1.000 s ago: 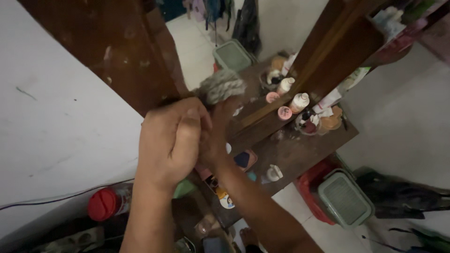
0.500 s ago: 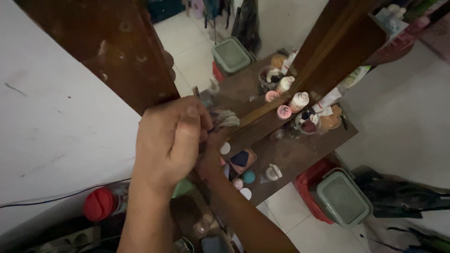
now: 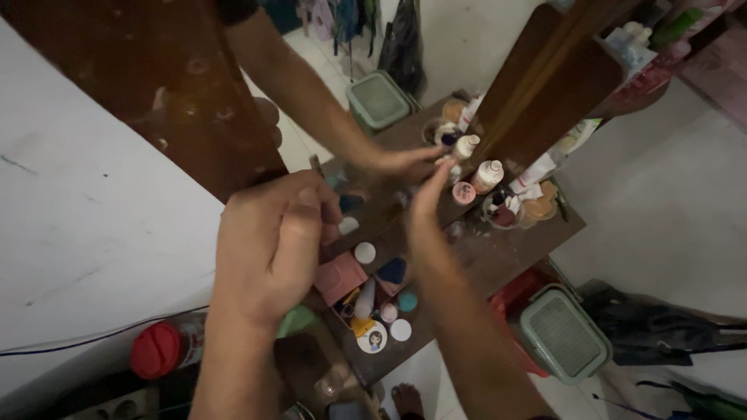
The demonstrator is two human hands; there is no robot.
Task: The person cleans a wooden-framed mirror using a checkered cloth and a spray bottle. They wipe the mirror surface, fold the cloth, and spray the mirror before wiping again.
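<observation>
My left hand (image 3: 268, 241) is closed in a fist in front of a wall mirror (image 3: 342, 47), and a thin stick-like thing (image 3: 315, 164) pokes up out of it. My right hand (image 3: 426, 201) stretches forward with flat, straight fingers; the fingertips meet their own reflection (image 3: 405, 161) at the glass. It holds nothing that I can see. It is right beside a small white bottle (image 3: 489, 173) and a pink jar (image 3: 464, 192) on the dark wooden table (image 3: 498, 253).
Below my hands lies an open box of cosmetics (image 3: 369, 299) with round puffs and lids. A red-capped jar (image 3: 159, 350) stands at lower left by the white wall. A green-lidded basket (image 3: 564, 333) sits on the floor at right, and dark clothes lie beyond it.
The grey cloth bunched at the mirror a second ago is out of sight. My right hand dropped, then reached forward to the glass beside the bottles. The left fist sank slightly.
</observation>
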